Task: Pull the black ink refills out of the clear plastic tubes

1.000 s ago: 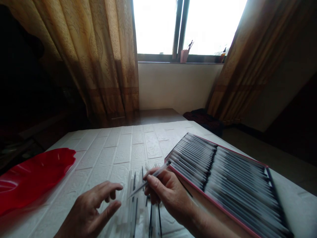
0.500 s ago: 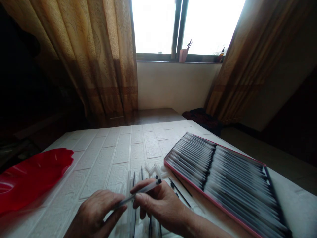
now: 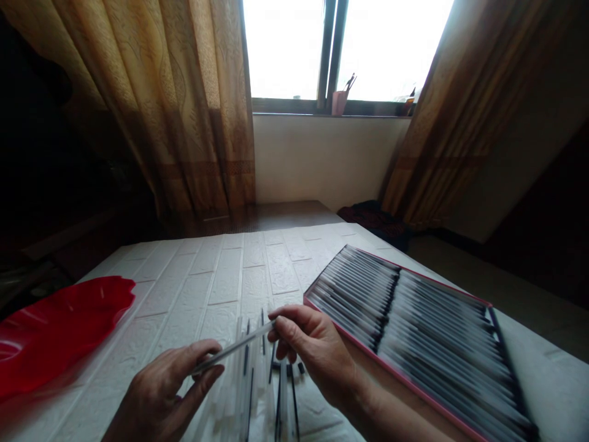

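A slim translucent pen [image 3: 243, 341] slants between my hands above the table, its right end higher. My left hand [image 3: 170, 383] pinches its lower left end between thumb and fingers. At the upper right end, the thumb and fingertips of my right hand [image 3: 317, 347] are closed on it and hide its tip. Below lie loose clear pen barrels [image 3: 239, 393], dark thin refills [image 3: 250, 399] and small black caps [image 3: 301, 368], partly blurred. Right of my right hand, a shallow red-edged box [image 3: 400, 374] holds many pens in two rows.
A red scalloped tray [image 3: 64, 331] sits at the table's left. The white brick-patterned table [image 3: 221, 258] extends toward a window. A pink cup [image 3: 339, 103] with thin items stands on the sill between curtains [image 3: 216, 123].
My right hand has slid to the pen's right end, covering the black tip that showed before. My left hand has shifted slightly left, and more of the pen's length shows between them.
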Motion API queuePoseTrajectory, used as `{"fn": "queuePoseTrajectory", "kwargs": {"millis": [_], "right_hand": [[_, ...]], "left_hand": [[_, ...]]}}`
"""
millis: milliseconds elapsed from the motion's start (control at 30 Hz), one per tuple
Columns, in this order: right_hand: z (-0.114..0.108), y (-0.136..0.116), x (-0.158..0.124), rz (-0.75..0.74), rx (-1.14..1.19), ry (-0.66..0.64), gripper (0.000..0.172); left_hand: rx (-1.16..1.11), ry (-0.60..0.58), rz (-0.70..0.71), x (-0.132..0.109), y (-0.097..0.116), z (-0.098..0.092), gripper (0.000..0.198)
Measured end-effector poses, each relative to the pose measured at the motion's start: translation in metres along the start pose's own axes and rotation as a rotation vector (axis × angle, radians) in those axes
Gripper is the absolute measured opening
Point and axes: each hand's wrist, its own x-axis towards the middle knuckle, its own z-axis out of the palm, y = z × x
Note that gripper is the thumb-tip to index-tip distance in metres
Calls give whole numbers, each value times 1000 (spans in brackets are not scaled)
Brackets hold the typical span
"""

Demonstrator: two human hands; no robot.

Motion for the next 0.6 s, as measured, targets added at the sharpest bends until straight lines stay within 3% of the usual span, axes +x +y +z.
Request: {"fn": "queuePoseTrajectory", "kwargs": {"millis": [133,600], "right_hand": [[0,1,0,-11,-6,14,40],[2,-1,1,-66,4,34,26]], "left_hand": [[21,31,2,0,-1,0,31],[-70,-41,-68,0,0,-2,29]]}}
